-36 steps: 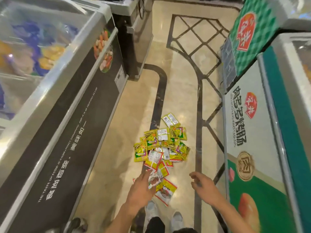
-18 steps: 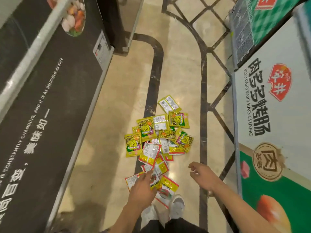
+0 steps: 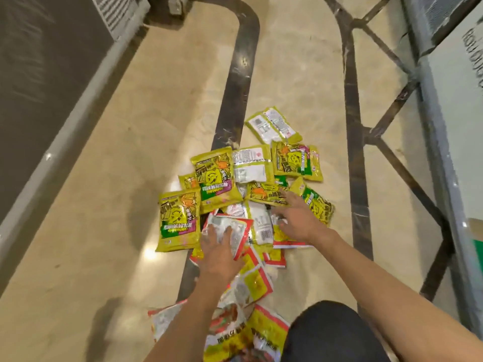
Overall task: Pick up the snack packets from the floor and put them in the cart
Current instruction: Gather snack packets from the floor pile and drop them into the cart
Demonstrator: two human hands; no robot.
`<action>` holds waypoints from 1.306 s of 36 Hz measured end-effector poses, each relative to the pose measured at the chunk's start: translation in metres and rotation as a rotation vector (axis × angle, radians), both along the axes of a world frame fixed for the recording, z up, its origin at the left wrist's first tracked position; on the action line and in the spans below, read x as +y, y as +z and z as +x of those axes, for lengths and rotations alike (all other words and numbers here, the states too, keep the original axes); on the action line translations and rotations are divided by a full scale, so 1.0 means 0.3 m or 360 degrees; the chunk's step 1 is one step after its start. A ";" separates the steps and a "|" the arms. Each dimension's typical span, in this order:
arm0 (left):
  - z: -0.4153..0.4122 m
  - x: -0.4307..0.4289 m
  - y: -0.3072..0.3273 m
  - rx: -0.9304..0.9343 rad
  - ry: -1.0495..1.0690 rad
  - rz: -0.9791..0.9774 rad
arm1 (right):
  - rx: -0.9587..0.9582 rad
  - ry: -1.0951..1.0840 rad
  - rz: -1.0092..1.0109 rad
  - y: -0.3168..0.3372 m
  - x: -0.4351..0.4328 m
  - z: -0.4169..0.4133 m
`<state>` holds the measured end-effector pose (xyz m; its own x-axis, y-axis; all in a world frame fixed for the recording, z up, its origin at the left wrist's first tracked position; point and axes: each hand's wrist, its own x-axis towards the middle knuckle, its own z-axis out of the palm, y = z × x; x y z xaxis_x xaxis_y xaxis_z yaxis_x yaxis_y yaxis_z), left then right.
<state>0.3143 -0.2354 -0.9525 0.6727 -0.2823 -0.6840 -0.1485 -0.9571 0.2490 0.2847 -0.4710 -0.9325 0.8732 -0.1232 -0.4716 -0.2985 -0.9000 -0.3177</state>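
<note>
A pile of snack packets lies on the beige floor in the middle of the aisle. Yellow-green packets [image 3: 179, 220] make up its far and left side, and red-edged packets [image 3: 254, 280] lie nearer to me. My left hand [image 3: 219, 253] rests flat on a silvery red-edged packet [image 3: 239, 229], fingers spread, not closed around it. My right hand [image 3: 294, 221] is spread over the middle of the pile, fingertips touching a yellow-green packet [image 3: 264, 194]. No cart is in view.
A dark freezer cabinet [image 3: 39, 74] runs along the left and a light one [image 3: 454, 131] along the right, so the aisle is narrow. My dark-trousered knee [image 3: 332, 333] is at the bottom right, beside the nearest packets. Dark inlay bands [image 3: 235, 100] cross the floor.
I have bent down much closer to the floor. Both hands moved forward from the near edge of the pile onto the packets; the right hand, earlier in the air, now touches them.
</note>
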 end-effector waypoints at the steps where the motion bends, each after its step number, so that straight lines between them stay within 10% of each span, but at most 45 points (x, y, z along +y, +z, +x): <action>1: -0.003 0.008 -0.048 -0.0008 0.0000 -0.0011 | 0.0001 -0.0011 -0.0029 -0.037 -0.003 0.015; 22: 0.107 0.106 0.152 -0.0209 0.0168 -0.0463 | -0.0226 -0.0137 0.0115 0.209 0.028 0.089; 47: 0.137 0.171 2.100 -0.0221 0.0189 -0.0767 | -0.0537 -0.0642 0.0307 2.098 0.157 -0.094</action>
